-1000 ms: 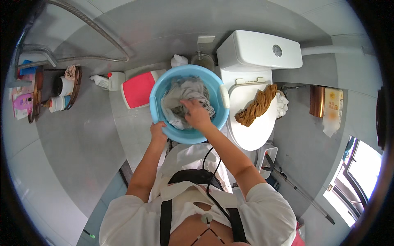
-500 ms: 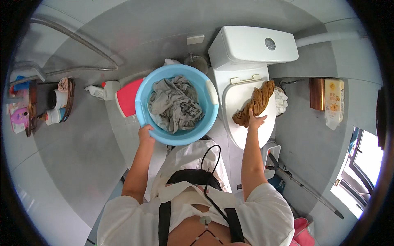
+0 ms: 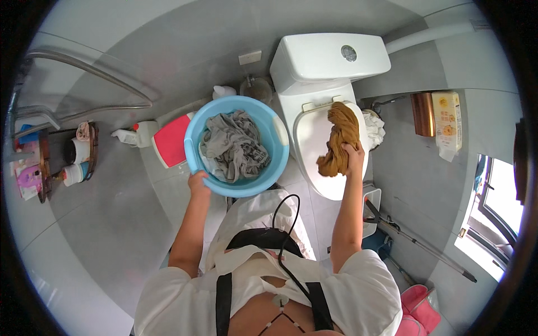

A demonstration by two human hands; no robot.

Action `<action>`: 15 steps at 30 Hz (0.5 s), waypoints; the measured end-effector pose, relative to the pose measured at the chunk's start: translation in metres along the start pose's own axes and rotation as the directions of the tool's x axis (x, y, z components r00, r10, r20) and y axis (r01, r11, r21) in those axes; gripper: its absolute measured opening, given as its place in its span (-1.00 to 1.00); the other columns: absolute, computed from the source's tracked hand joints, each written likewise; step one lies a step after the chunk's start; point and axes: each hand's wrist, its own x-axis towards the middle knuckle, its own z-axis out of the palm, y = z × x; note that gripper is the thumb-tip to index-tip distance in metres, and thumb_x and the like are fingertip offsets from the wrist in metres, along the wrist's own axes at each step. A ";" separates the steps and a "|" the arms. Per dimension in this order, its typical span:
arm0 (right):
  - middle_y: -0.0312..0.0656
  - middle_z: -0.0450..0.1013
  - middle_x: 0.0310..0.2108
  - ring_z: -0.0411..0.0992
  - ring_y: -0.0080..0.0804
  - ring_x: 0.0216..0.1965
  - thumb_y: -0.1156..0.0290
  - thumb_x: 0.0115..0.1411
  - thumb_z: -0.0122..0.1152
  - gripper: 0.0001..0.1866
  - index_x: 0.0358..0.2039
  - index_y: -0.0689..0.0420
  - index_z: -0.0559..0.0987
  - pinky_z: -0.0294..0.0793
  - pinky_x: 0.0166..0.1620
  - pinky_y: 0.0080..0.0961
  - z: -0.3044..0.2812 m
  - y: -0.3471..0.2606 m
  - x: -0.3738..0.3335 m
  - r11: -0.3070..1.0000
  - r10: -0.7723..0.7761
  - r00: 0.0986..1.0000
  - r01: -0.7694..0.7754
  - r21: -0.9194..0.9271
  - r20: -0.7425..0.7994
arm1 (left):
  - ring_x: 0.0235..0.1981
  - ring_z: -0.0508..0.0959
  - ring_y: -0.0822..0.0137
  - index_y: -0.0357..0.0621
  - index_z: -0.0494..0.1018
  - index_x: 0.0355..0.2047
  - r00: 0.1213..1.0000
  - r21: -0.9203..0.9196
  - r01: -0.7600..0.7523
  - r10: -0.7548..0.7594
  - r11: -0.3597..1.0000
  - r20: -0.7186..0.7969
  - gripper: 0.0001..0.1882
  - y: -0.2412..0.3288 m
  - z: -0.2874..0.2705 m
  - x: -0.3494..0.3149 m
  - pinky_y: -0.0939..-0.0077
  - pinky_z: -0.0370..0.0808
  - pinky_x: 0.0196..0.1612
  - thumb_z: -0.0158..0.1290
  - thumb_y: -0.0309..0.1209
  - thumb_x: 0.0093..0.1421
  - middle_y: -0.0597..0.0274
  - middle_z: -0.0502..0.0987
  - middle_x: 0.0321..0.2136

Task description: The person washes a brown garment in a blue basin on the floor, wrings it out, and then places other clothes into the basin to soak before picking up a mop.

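My left hand point(image 3: 199, 183) grips the near left rim of a light blue basin point(image 3: 210, 189). Crumpled grey clothes point(image 3: 235, 144) lie inside the basin. My right hand point(image 3: 353, 158) is closed round a bunched brown cloth garment point(image 3: 343, 137), which sits over the white toilet lid point(image 3: 314, 140). Most of the fingers of that hand are hidden by the folds of the garment. The lid is down, and the toilet stands just to the right of the basin.
Left of the basin are a red-topped box point(image 3: 172, 141) and a white jug point(image 3: 134, 134). Wall shelves point(image 3: 89, 144) hold several bottles at far left. A waste bin point(image 3: 372, 207) and a pole point(image 3: 426, 255) stand right of the toilet. Tissue packaging point(image 3: 448, 123) hangs on the right wall.
The brown garment is now gathered up in my right hand, its lower end swinging. My left hand stays on the basin rim. The whole view has shifted slightly.
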 end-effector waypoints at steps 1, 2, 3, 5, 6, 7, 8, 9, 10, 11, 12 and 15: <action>-0.11 0.38 -0.27 0.37 -0.36 -0.31 0.64 -0.15 0.08 -0.53 -0.12 0.34 0.35 0.39 -0.23 -0.51 0.006 -0.025 -0.023 0.998 0.010 0.998 -0.005 -0.063 0.066 | -0.49 0.37 0.21 -0.20 0.35 -0.40 1.000 0.009 -0.004 0.004 1.000 -0.024 -0.59 0.006 0.004 -0.011 0.35 0.34 -0.46 -0.11 -0.71 -0.40 0.20 0.34 -0.54; -0.09 0.38 -0.25 0.38 -0.35 -0.29 0.65 -0.17 0.08 -0.51 -0.11 0.35 0.34 0.38 -0.20 -0.51 0.009 -0.044 -0.041 0.991 0.009 0.988 0.012 -0.130 0.155 | -0.49 0.37 0.21 -0.20 0.35 -0.41 1.000 0.008 -0.013 0.013 1.000 -0.020 -0.60 0.009 0.006 -0.018 0.36 0.34 -0.46 -0.11 -0.71 -0.40 0.20 0.34 -0.54; -0.09 0.38 -0.25 0.38 -0.34 -0.28 0.64 -0.17 0.08 -0.50 -0.10 0.35 0.34 0.38 -0.19 -0.51 0.015 -0.064 -0.061 0.992 0.033 0.976 -0.005 -0.128 0.217 | -0.50 0.37 0.21 -0.21 0.35 -0.42 1.000 0.006 -0.022 0.022 1.000 -0.019 -0.60 0.011 0.006 -0.024 0.36 0.34 -0.46 -0.11 -0.71 -0.40 0.20 0.34 -0.54; -0.08 0.38 -0.24 0.38 -0.33 -0.26 0.60 -0.16 0.10 -0.48 -0.09 0.38 0.32 0.38 -0.16 -0.49 0.030 -0.092 -0.096 0.994 0.090 0.946 -0.067 -0.081 0.312 | -0.51 0.36 0.22 -0.21 0.35 -0.43 1.000 0.010 -0.014 0.014 1.000 -0.002 -0.61 0.017 0.005 -0.036 0.37 0.33 -0.47 -0.11 -0.71 -0.39 0.20 0.34 -0.55; -0.07 0.38 -0.23 0.38 -0.33 -0.25 0.59 -0.15 0.10 -0.48 -0.08 0.39 0.31 0.38 -0.16 -0.49 0.037 -0.101 -0.105 0.991 0.131 0.933 -0.115 -0.067 0.335 | -0.52 0.36 0.22 -0.21 0.35 -0.43 1.000 0.014 0.004 -0.004 1.000 0.013 -0.61 0.021 0.006 -0.041 0.37 0.33 -0.47 -0.11 -0.71 -0.39 0.20 0.34 -0.55; -0.07 0.38 -0.23 0.38 -0.32 -0.25 0.58 -0.13 0.10 -0.49 -0.08 0.40 0.31 0.38 -0.16 -0.48 0.045 -0.109 -0.114 0.985 0.172 0.917 -0.163 -0.055 0.360 | -0.52 0.36 0.22 -0.22 0.34 -0.42 0.999 0.018 0.021 -0.022 1.000 0.027 -0.62 0.024 0.006 -0.046 0.38 0.33 -0.47 -0.10 -0.71 -0.39 0.19 0.34 -0.55; -0.06 0.38 -0.22 0.39 -0.32 -0.25 0.56 -0.12 0.10 -0.49 -0.08 0.41 0.30 0.38 -0.16 -0.48 0.053 -0.114 -0.123 0.977 0.210 0.899 -0.209 -0.044 0.384 | -0.52 0.36 0.21 -0.22 0.34 -0.42 0.999 0.034 0.017 -0.019 0.999 0.033 -0.61 0.028 0.009 -0.055 0.37 0.33 -0.47 -0.10 -0.71 -0.39 0.19 0.34 -0.55; -0.04 0.37 -0.21 0.39 -0.31 -0.25 0.54 -0.09 0.09 -0.50 -0.08 0.42 0.29 0.39 -0.17 -0.47 0.065 -0.117 -0.128 0.973 0.217 0.892 -0.230 -0.017 0.396 | -0.53 0.35 0.21 -0.22 0.34 -0.42 0.999 0.052 0.013 -0.015 0.999 0.041 -0.61 0.032 0.013 -0.065 0.37 0.34 -0.46 -0.11 -0.71 -0.38 0.19 0.34 -0.55; -0.05 0.37 -0.19 0.38 -0.32 -0.22 0.52 -0.07 0.10 -0.50 -0.07 0.41 0.29 0.37 -0.14 -0.50 0.074 -0.111 -0.125 0.972 0.219 0.868 -0.235 -0.019 0.445 | -0.53 0.35 0.21 -0.22 0.34 -0.42 0.999 0.069 0.007 -0.011 0.998 0.049 -0.61 0.036 0.017 -0.072 0.36 0.34 -0.46 -0.11 -0.71 -0.38 0.19 0.34 -0.56; -0.05 0.37 -0.19 0.37 -0.32 -0.20 0.48 -0.05 0.11 -0.50 -0.07 0.41 0.29 0.35 -0.12 -0.50 0.085 -0.098 -0.121 0.976 0.212 0.872 -0.214 -0.045 0.442 | -0.49 0.36 0.18 -0.20 0.33 -0.41 0.994 0.072 0.036 -0.043 0.997 0.098 -0.60 0.039 0.019 -0.076 0.31 0.35 -0.41 -0.10 -0.71 -0.39 0.17 0.34 -0.53; -0.05 0.37 -0.20 0.36 -0.32 -0.18 0.45 -0.03 0.12 -0.49 -0.06 0.40 0.29 0.33 -0.09 -0.51 0.094 -0.084 -0.114 0.978 0.205 0.871 -0.194 -0.072 0.446 | -0.46 0.36 0.15 -0.18 0.31 -0.41 0.987 0.071 0.062 -0.072 0.996 0.142 -0.59 0.041 0.020 -0.079 0.26 0.36 -0.36 -0.10 -0.71 -0.40 0.14 0.33 -0.51; 0.08 0.20 -0.01 0.21 -0.17 0.01 0.14 -0.04 0.19 -0.30 0.00 0.38 0.24 0.18 0.04 -0.43 0.094 -0.038 -0.082 0.146 -0.244 0.775 0.623 -0.768 0.583 | -0.44 0.36 0.15 -0.20 0.32 -0.36 0.980 0.060 0.122 -0.129 0.991 0.150 -0.56 0.040 0.026 -0.085 0.25 0.36 -0.36 -0.11 -0.72 -0.39 0.15 0.33 -0.49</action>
